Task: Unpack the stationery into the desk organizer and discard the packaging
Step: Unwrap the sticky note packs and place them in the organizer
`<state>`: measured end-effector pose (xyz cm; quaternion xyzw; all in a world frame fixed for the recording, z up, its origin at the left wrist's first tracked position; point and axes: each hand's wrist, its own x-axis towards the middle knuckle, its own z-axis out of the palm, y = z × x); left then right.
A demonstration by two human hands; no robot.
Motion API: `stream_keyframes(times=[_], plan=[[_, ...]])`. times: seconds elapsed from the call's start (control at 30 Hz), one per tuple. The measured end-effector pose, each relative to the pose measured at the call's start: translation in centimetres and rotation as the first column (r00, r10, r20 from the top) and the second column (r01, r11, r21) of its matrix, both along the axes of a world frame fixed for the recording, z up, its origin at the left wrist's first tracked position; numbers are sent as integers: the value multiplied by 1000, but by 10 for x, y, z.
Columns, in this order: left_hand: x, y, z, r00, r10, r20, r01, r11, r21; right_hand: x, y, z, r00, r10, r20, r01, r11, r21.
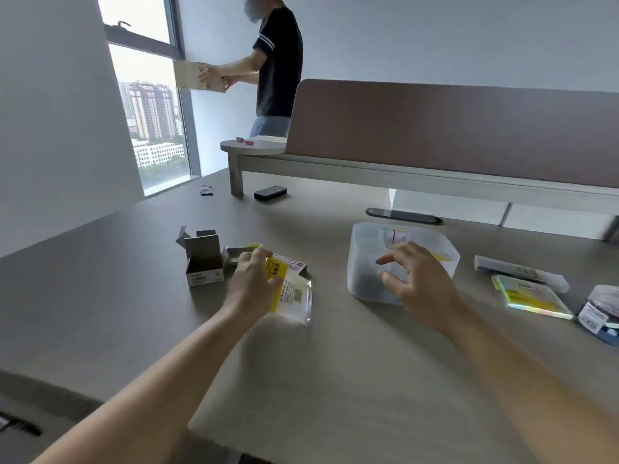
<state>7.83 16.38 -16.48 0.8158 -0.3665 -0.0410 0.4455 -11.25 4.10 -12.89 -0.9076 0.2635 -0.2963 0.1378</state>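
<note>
Gripped between thumb and fingers of the left hand (256, 279) is a clear plastic packet (294, 293) with a yellow printed card inside; its lower part rests on the desk (335, 380), left of centre. Print on the card is too small to be read. What the packet holds cannot be told.

Nothing is held by the right hand (413, 277); fingers are spread loosely, hovering over the near wall of the translucent desk organizer (361, 262). Contact with the organizer cannot be told. Contents are seen only dimly through the frosted walls: dark small items in the near-left compartment, something pale and yellow toward the back. Much of the interior is hidden by the hand.

An opened grey cardboard box (203, 259) stands just left of the left hand, flaps up. A flattened grey and yellow piece (241, 251) lies behind the hand, partly covered.

Toward the right edge of the desk lie a long clear-wrapped pack (522, 272), a pad of pastel sticky notes (532, 298) just in front of it, and a wrapped item (603, 313) cut off by the frame edge.

Near the far edge, a black case (270, 192) and a small crumpled wrapper (206, 190) are seen by the shelf leg. Behind the partition (452, 128), another person (278, 61) holds a pale box (197, 76) by the window.
</note>
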Motion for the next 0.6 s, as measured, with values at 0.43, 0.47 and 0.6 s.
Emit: stream_keyframes(times=[0.43, 0.47, 0.6], plan=[[-35, 23, -16, 845, -418, 335, 160, 794, 587, -34, 16, -48, 971, -30, -238, 59, 992, 115], [-32, 20, -17, 856, -394, 335, 137, 797, 587, -39, 14, -51, 957, -42, -285, 80, 989, 122], [-18, 9, -16, 884, -308, 353, 68, 830, 554, -56, 6, -54, 945, -103, -310, 150, 980, 133]])
